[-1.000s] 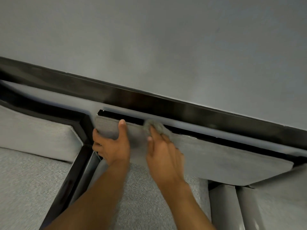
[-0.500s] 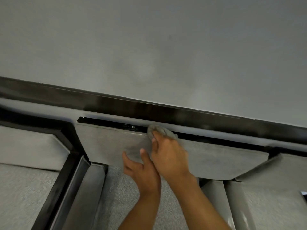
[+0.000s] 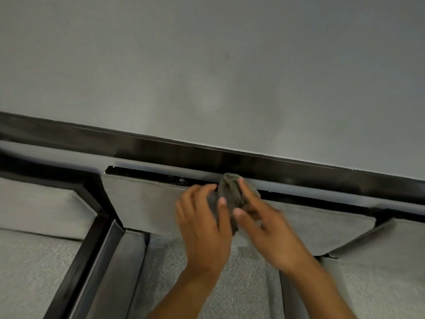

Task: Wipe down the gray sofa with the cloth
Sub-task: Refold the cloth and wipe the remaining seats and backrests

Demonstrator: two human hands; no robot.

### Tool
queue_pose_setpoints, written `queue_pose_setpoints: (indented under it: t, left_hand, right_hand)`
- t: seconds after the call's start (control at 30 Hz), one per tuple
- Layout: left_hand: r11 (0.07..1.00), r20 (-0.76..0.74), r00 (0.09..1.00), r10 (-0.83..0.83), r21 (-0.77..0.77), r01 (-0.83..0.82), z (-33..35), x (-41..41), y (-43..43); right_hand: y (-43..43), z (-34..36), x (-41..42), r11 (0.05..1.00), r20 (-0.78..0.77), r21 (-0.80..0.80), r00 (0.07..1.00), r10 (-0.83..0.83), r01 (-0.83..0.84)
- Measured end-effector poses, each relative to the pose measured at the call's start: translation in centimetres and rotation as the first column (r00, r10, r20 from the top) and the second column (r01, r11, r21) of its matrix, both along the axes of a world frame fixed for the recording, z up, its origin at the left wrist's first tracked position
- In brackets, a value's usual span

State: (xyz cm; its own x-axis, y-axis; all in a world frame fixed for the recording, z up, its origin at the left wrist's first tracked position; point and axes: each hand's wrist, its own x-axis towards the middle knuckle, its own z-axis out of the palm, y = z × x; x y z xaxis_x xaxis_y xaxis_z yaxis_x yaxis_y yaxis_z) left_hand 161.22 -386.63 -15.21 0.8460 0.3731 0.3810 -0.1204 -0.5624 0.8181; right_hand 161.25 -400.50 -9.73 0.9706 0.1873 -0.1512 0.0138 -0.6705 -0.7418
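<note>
From my end, the cloth (image 3: 231, 192) shows as a small, dull gray-olive rag, bunched into a crumpled wad with folds running lengthwise. It is darker and drabber than the upholstery behind it. It sits at the top edge of the gray sofa (image 3: 322, 226), against the back cushion (image 3: 147, 203), and its upper end pokes into the dark gap below the glossy black frame rail (image 3: 161, 146). My right hand (image 3: 264, 233) has it. The index finger lies over the wad's right side, the thumb is tucked under its lower end, and the other fingers curl loosely behind. My left hand (image 3: 204, 226) is just beside it with its fingers gently bent and spread. Its thumb lies against the cloth's left edge, but motion blur keeps me from telling whether that hand actually grips the fabric or only touches it. The sofa is covered in a light gray fabric, smooth on the back cushion and coarser and speckled on the seat (image 3: 241, 295) between my forearms. A padded arm (image 3: 128, 261) flanks the seat on the left, bordered by a black frame strip. Beyond that strip lies another gray cushioned section (image 3: 34, 261). A plain gray wall (image 3: 207, 65) fills the upper half of the view.
</note>
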Motion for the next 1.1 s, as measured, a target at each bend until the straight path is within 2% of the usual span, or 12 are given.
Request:
queue_pose_setpoints:
  t: [0.07, 0.13, 0.2, 0.3, 0.4, 0.53, 0.6, 0.67, 0.8, 0.9, 1.0, 1.1]
  left_hand:
    - [0.956, 0.030, 0.986, -0.165, 0.250, 0.152, 0.4, 0.5, -0.9]
    - [0.814, -0.030, 0.950, -0.310, 0.508, 0.281, -0.2, 1.2, -2.1]
    - [0.662, -0.145, 0.926, -0.348, 0.662, 0.352, -1.0, 1.9, -2.9]
    - [0.582, -0.215, 0.914, -0.345, 0.715, 0.388, -2.0, 2.9, -2.4]
    - [0.621, -0.113, 0.922, -0.370, 0.708, 0.336, -2.9, 3.1, -1.6]
    - [0.787, 0.098, 0.936, -0.337, 0.574, 0.224, -2.6, 3.3, -1.7]
    - [0.833, 0.132, 0.950, -0.283, 0.524, 0.175, -1.5, 4.2, -2.3]
    - [0.810, 0.119, 0.965, -0.236, 0.572, 0.127, -0.8, 4.9, -2.9]
    - [0.754, 0.007, 0.955, -0.298, 0.616, 0.230, -1.8, 4.8, -3.1]
    - [0.754, 0.049, 0.954, -0.297, 0.625, 0.202, -2.4, 3.9, -3.0]
    - [0.734, -0.040, 0.957, -0.287, 0.632, 0.246, -2.6, 2.1, -3.1]
    - [0.683, -0.119, 0.958, -0.260, 0.679, 0.270, -3.9, 0.4, -2.9]
  right_hand:
    - [-3.1, -0.5, -0.4, 0.986, 0.254, -0.081, 0.960, -0.119, 0.144]
    - [-6.0, -2.2, -0.4, 0.901, 0.411, -0.339, 0.904, -0.117, 0.271]
    - [-7.3, -4.5, -0.4, 0.814, 0.373, -0.518, 0.926, -0.061, 0.263]
    - [-6.7, -6.6, -0.5, 0.773, 0.319, -0.586, 0.946, -0.057, 0.244]
    - [-6.8, -7.1, -0.3, 0.782, 0.346, -0.561, 0.935, -0.075, 0.271]
    - [-6.9, -7.6, -0.1, 0.794, 0.359, -0.546, 0.931, -0.066, 0.268]
    - [-7.0, -7.8, -0.1, 0.785, 0.358, -0.560, 0.932, -0.059, 0.265]
    - [-7.1, -7.9, -0.1, 0.777, 0.346, -0.575, 0.937, -0.051, 0.255]
    - [-7.3, -8.1, -0.1, 0.774, 0.338, -0.591, 0.941, -0.017, 0.227]
    - [-7.6, -8.2, -0.1, 0.768, 0.341, -0.600, 0.940, -0.007, 0.223]
    - [-7.6, -7.9, -0.2, 0.817, 0.354, -0.537, 0.935, -0.008, 0.210]
    - [-9.1, -6.8, -0.7, 0.855, 0.465, -0.430, 0.883, -0.067, 0.291]
